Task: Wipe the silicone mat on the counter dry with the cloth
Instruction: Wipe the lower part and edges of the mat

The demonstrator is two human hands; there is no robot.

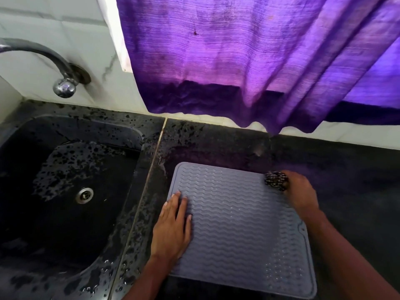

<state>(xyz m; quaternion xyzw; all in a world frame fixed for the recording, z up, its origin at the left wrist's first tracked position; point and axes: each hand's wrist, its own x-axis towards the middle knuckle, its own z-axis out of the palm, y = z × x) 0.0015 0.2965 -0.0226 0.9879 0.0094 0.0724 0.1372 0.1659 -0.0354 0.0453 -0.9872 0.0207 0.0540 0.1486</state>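
Observation:
A grey silicone mat (pixel 236 226) with wavy ridges lies flat on the black counter (pixel 346 174), just right of the sink. Small water drops show on its ridges. My left hand (pixel 173 228) rests flat on the mat's left edge, fingers spread and pointing away from me. My right hand (pixel 300 191) is at the mat's far right corner, closed around a bunched dark speckled cloth (pixel 277 180) that presses on the mat.
A black sink (pixel 71 191) with a metal drain (pixel 84 195) fills the left side, wet with drops. A chrome tap (pixel 62 83) juts from the tiled wall above it. A purple curtain (pixel 249 57) hangs low over the counter's back edge.

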